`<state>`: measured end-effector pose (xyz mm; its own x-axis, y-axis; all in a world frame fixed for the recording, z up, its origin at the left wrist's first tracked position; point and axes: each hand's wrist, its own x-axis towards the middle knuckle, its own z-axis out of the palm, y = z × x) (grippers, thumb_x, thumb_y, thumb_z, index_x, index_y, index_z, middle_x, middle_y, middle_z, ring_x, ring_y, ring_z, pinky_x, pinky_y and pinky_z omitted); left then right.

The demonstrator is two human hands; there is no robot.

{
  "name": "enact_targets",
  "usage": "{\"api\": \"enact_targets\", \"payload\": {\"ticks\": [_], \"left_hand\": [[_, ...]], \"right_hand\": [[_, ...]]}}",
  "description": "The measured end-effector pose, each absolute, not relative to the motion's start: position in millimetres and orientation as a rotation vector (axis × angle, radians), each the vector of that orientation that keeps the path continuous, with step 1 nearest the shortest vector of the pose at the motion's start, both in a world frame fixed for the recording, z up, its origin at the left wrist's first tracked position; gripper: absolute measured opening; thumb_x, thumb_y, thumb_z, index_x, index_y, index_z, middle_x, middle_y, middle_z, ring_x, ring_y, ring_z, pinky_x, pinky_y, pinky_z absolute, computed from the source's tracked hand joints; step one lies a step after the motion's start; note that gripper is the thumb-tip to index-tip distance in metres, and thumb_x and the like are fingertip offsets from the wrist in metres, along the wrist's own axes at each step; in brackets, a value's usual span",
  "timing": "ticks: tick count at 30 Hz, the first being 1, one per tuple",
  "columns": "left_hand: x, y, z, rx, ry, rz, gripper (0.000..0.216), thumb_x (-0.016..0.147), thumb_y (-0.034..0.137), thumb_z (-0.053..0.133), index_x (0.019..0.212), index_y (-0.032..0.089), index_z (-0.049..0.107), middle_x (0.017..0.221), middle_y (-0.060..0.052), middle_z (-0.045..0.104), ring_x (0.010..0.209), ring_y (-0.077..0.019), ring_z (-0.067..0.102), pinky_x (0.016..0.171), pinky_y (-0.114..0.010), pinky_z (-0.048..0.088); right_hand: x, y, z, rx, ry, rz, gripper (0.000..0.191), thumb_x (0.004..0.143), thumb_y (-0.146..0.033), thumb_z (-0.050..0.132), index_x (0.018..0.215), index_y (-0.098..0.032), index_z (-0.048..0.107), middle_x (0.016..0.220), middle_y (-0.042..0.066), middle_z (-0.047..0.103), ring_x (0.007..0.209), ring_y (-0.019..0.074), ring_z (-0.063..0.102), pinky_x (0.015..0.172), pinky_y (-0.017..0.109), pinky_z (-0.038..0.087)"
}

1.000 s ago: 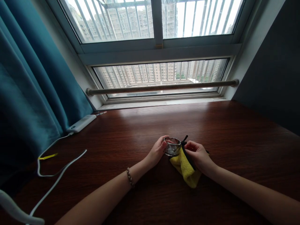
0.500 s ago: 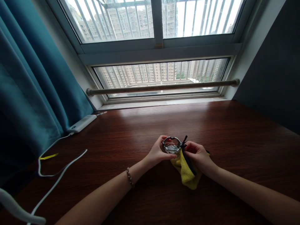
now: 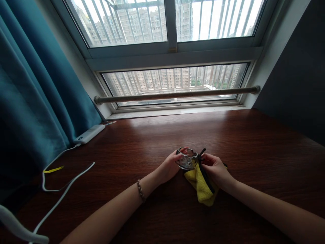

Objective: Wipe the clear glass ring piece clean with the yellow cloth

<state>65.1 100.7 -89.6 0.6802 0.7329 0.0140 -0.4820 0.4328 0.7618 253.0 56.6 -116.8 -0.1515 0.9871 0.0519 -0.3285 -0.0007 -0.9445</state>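
Note:
A small clear glass ashtray (image 3: pixel 187 162) with a wavy, notched rim is held above the table in front of me. My left hand (image 3: pixel 170 166) grips it by its left side, with the thumb in front and fingers partly hidden behind the glass. My right hand (image 3: pixel 215 168) pinches a yellow cloth (image 3: pixel 205 193) with black edging at the ashtray's right rim. A dark strip of the edging sticks up over the rim, while the rest of the cloth hangs down below the hand.
The reddish-brown wooden table (image 3: pixel 142 135) reaches to the window sill. On the left lie a white power strip (image 3: pixel 90 134), a white cable (image 3: pixel 64 193) and a yellow tie (image 3: pixel 53 169), beside a blue curtain (image 3: pixel 45 84). A metal rail (image 3: pixel 175 95) crosses the window.
My left hand has turned and tilted the ashtray, so its side now faces me more and the thumb sits higher. My right hand and the cloth have barely moved.

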Motion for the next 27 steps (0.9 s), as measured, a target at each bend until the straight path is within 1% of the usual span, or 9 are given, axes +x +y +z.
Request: {"api": "enact_targets", "payload": {"ticks": [4, 7, 10, 12, 15, 17, 21, 24, 27], "left_hand": [[67.9, 102.6, -94.6, 0.894, 0.405, 0.910, 0.046, 0.076, 0.038, 0.061, 0.113, 0.012, 0.049, 0.105, -0.011, 0.058, 0.099, -0.0210, 0.054, 0.092, -0.035, 0.038], [68.2, 101.9, -97.3, 0.960, 0.438, 0.927, 0.046, 0.075, 0.041, 0.062, 0.107, 0.011, 0.047, 0.114, -0.017, 0.053, 0.105, -0.0264, 0.051, 0.094, -0.042, 0.036], [67.3, 99.9, -97.7, 1.132, 0.461, 0.858, 0.064, 0.060, 0.025, 0.076, 0.112, 0.015, 0.040, 0.123, -0.016, 0.045, 0.113, -0.0284, 0.046, 0.097, -0.041, 0.034], [66.7, 98.8, -97.6, 1.240, 0.499, 0.828, 0.078, 0.051, 0.012, 0.080, 0.115, 0.018, 0.034, 0.122, -0.014, 0.044, 0.113, -0.0272, 0.046, 0.095, -0.039, 0.036], [66.2, 98.3, -98.9, 1.329, 0.557, 0.834, 0.089, 0.048, 0.010, 0.081, 0.117, 0.021, 0.026, 0.115, -0.011, 0.045, 0.108, -0.0250, 0.049, 0.091, -0.038, 0.039], [65.9, 98.8, -100.0, 1.367, 0.596, 0.851, 0.086, 0.049, 0.012, 0.080, 0.115, 0.021, 0.026, 0.115, -0.011, 0.045, 0.106, -0.0250, 0.050, 0.090, -0.038, 0.040], [65.2, 100.3, -98.3, 1.319, 0.548, 0.864, 0.067, 0.056, 0.015, 0.077, 0.110, 0.017, 0.037, 0.113, -0.012, 0.049, 0.104, -0.0251, 0.050, 0.090, -0.037, 0.039], [65.2, 99.8, -94.4, 1.162, 0.463, 0.832, 0.054, 0.063, 0.027, 0.072, 0.108, 0.012, 0.045, 0.106, -0.013, 0.055, 0.097, -0.0230, 0.053, 0.086, -0.034, 0.039], [66.3, 98.2, -92.4, 1.044, 0.464, 0.844, 0.051, 0.064, 0.038, 0.069, 0.102, 0.010, 0.049, 0.098, -0.011, 0.058, 0.088, -0.0198, 0.054, 0.080, -0.031, 0.040]], "right_hand": [[252.5, 56.8, -115.9, -0.867, -1.074, 1.438, 0.022, 0.065, -0.020, 0.073, 0.081, -0.014, 0.059, 0.078, 0.003, 0.056, 0.074, 0.0155, 0.052, 0.065, 0.023, 0.041], [251.7, 55.8, -114.9, -0.915, -1.114, 1.394, 0.023, 0.065, -0.022, 0.073, 0.079, -0.013, 0.057, 0.078, 0.004, 0.056, 0.074, 0.0164, 0.052, 0.067, 0.025, 0.042], [250.6, 53.9, -112.2, -1.007, -1.265, 1.270, 0.024, 0.064, -0.025, 0.073, 0.075, -0.012, 0.056, 0.073, 0.004, 0.054, 0.070, 0.0153, 0.050, 0.063, 0.025, 0.040], [250.1, 52.9, -110.3, -1.052, -1.347, 1.180, 0.024, 0.065, -0.027, 0.072, 0.073, -0.012, 0.055, 0.070, 0.004, 0.053, 0.066, 0.0141, 0.047, 0.059, 0.023, 0.038], [249.8, 52.5, -108.8, -1.050, -1.347, 1.158, 0.024, 0.068, -0.030, 0.069, 0.072, -0.013, 0.053, 0.070, 0.003, 0.053, 0.065, 0.0136, 0.046, 0.058, 0.023, 0.038], [250.1, 52.6, -108.5, -1.037, -1.322, 1.171, 0.025, 0.068, -0.031, 0.070, 0.072, -0.013, 0.052, 0.070, 0.003, 0.052, 0.065, 0.0134, 0.046, 0.058, 0.023, 0.038], [251.2, 53.3, -108.4, -0.972, -1.254, 1.222, 0.025, 0.066, -0.027, 0.072, 0.073, -0.013, 0.052, 0.072, 0.002, 0.053, 0.067, 0.0128, 0.047, 0.060, 0.022, 0.039], [252.6, 54.8, -110.0, -0.927, -1.140, 1.316, 0.025, 0.064, -0.024, 0.073, 0.075, -0.012, 0.054, 0.074, 0.003, 0.054, 0.069, 0.0130, 0.049, 0.062, 0.022, 0.040], [253.3, 56.5, -112.3, -0.898, -1.090, 1.389, 0.023, 0.064, -0.020, 0.073, 0.077, -0.012, 0.057, 0.077, 0.003, 0.056, 0.072, 0.0141, 0.052, 0.065, 0.023, 0.041]]}}
